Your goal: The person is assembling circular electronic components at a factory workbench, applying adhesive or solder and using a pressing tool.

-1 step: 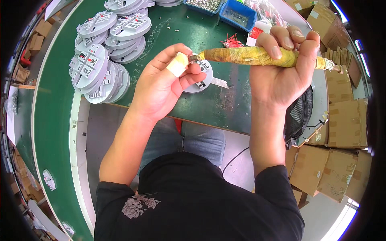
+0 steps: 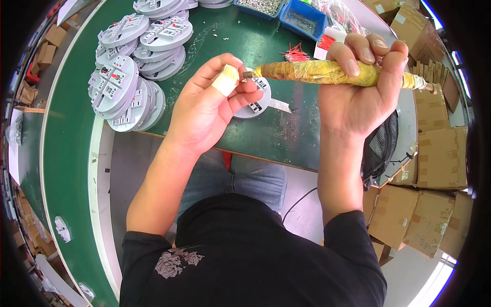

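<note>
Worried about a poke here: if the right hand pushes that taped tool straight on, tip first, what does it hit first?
Most likely the left hand: the tool in the right hand points its tip at the taped thumb, seemingly touching already. Depth is hard to judge.

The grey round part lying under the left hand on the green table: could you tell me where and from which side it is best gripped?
I would pinch the grey disc by its outer rim, coming from its near-right edge, which shows bare. It lies flat on the green table, and the left hand and the tape-wrapped tool in the right hand cover its far-left side.
</note>
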Demonstrator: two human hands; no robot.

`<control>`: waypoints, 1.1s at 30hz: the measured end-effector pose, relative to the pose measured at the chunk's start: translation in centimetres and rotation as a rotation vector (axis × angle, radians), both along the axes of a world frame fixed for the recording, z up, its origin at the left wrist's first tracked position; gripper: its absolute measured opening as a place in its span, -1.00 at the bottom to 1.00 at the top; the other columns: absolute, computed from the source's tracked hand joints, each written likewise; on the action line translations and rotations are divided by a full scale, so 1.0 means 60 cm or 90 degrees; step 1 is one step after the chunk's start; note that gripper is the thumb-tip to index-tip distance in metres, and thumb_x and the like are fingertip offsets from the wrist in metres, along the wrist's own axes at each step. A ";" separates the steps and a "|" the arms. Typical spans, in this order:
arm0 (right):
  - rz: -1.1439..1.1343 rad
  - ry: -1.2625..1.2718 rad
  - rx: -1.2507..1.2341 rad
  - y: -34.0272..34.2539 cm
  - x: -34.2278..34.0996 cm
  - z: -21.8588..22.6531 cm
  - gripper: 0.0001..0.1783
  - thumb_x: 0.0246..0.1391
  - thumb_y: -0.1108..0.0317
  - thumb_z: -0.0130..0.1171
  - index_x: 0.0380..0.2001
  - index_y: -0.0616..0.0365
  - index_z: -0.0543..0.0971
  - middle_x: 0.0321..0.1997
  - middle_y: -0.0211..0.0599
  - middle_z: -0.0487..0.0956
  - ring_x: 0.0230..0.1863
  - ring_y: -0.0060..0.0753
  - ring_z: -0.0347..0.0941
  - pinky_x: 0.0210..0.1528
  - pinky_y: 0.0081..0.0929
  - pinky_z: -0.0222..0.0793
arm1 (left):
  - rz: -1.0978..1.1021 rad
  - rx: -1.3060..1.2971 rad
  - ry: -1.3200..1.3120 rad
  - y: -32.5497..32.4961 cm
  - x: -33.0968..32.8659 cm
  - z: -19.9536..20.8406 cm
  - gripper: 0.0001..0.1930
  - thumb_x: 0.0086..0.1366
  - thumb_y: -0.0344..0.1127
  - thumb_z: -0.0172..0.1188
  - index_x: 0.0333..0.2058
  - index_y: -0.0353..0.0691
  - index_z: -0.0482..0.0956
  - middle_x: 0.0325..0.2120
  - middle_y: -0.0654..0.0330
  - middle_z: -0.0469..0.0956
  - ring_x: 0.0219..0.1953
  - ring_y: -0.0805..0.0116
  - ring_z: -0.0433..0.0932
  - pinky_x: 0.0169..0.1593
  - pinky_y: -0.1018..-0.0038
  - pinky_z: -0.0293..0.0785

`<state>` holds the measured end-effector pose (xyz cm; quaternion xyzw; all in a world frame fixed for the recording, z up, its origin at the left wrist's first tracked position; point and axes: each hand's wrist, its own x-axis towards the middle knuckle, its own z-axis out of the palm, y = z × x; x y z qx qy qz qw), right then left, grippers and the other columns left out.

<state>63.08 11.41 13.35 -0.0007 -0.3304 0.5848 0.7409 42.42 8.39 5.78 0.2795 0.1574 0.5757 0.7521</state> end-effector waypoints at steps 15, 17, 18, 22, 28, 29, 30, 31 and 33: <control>-0.048 -0.047 0.037 -0.008 0.002 -0.002 -0.86 0.34 0.21 0.17 -0.09 -0.15 0.60 -0.21 -0.47 0.49 -0.26 -0.50 0.26 -0.33 -0.55 0.31 | 0.041 -0.025 0.062 -0.003 0.000 -0.005 -0.77 0.47 -0.35 0.14 0.03 -0.26 0.57 -0.21 0.12 0.63 -0.17 0.32 0.67 -0.01 0.32 0.67; -0.046 -0.053 0.042 -0.007 0.004 -0.002 -0.85 0.34 0.20 0.17 -0.07 -0.16 0.60 -0.21 -0.47 0.49 -0.26 -0.50 0.26 -0.33 -0.55 0.31 | 0.054 -0.035 0.077 -0.004 0.001 0.000 -0.76 0.47 -0.35 0.14 0.03 -0.29 0.58 -0.21 0.11 0.64 -0.19 0.32 0.67 -0.02 0.34 0.66; -0.042 -0.065 0.044 -0.007 0.004 -0.003 -0.84 0.35 0.18 0.17 -0.06 -0.17 0.60 -0.21 -0.47 0.49 -0.25 -0.50 0.26 -0.34 -0.55 0.31 | 0.053 -0.036 0.078 -0.005 0.002 0.001 -0.76 0.47 -0.35 0.14 0.03 -0.29 0.58 -0.21 0.11 0.64 -0.19 0.32 0.67 -0.02 0.34 0.66; -0.019 -0.126 0.095 -0.002 0.005 -0.004 -0.82 0.36 0.15 0.15 -0.04 -0.18 0.61 -0.19 -0.47 0.50 -0.26 -0.50 0.26 -0.38 -0.55 0.30 | 0.101 -0.008 0.200 -0.005 0.010 0.005 -0.77 0.46 -0.35 0.15 -0.02 -0.35 0.61 -0.21 0.10 0.64 -0.21 0.34 0.68 -0.03 0.41 0.64; 0.029 -0.317 0.173 0.012 -0.021 -0.008 -0.77 0.37 0.12 0.12 -0.05 -0.07 0.61 -0.27 -0.45 0.54 -0.50 -0.56 0.29 -0.53 -0.59 0.23 | 0.310 0.334 0.698 0.040 0.008 -0.009 -0.83 0.35 -0.45 0.21 -0.12 -0.25 0.67 -0.22 0.12 0.65 -0.16 0.20 0.65 -0.06 0.33 0.57; 0.029 -0.317 0.169 0.014 -0.028 -0.008 -0.77 0.37 0.12 0.12 -0.05 -0.07 0.61 -0.27 -0.45 0.54 -0.50 -0.56 0.29 -0.53 -0.59 0.23 | 0.404 0.478 0.844 0.054 0.003 -0.016 -0.83 0.32 -0.47 0.22 -0.14 -0.22 0.68 -0.20 0.11 0.65 -0.15 0.15 0.64 -0.06 0.30 0.55; -0.043 -0.334 0.074 0.015 -0.034 -0.009 -0.76 0.39 0.11 0.10 -0.06 -0.02 0.55 -0.37 -0.46 0.47 -0.56 -0.57 0.27 -0.57 -0.58 0.24 | 0.401 0.474 0.844 0.069 -0.006 -0.025 -0.83 0.32 -0.47 0.22 -0.14 -0.22 0.68 -0.20 0.11 0.65 -0.15 0.15 0.64 -0.06 0.30 0.55; -0.114 -0.350 -0.021 0.017 -0.041 -0.009 -0.75 0.41 0.10 0.08 -0.07 0.03 0.49 -0.48 -0.47 0.40 -0.62 -0.58 0.25 -0.60 -0.57 0.24 | 0.373 0.463 0.905 0.086 -0.019 -0.037 -0.80 0.31 -0.47 0.21 -0.10 -0.22 0.67 -0.16 0.09 0.64 -0.09 0.13 0.62 -0.02 0.29 0.53; -0.183 -0.365 -0.122 0.033 -0.045 -0.022 -0.72 0.42 0.10 0.05 -0.08 0.08 0.42 -0.59 -0.48 0.33 -0.68 -0.59 0.23 -0.63 -0.56 0.24 | 0.313 0.437 1.027 0.104 -0.040 -0.054 -0.73 0.28 -0.48 0.21 -0.03 -0.22 0.63 -0.08 0.05 0.61 0.03 0.09 0.58 0.07 0.27 0.49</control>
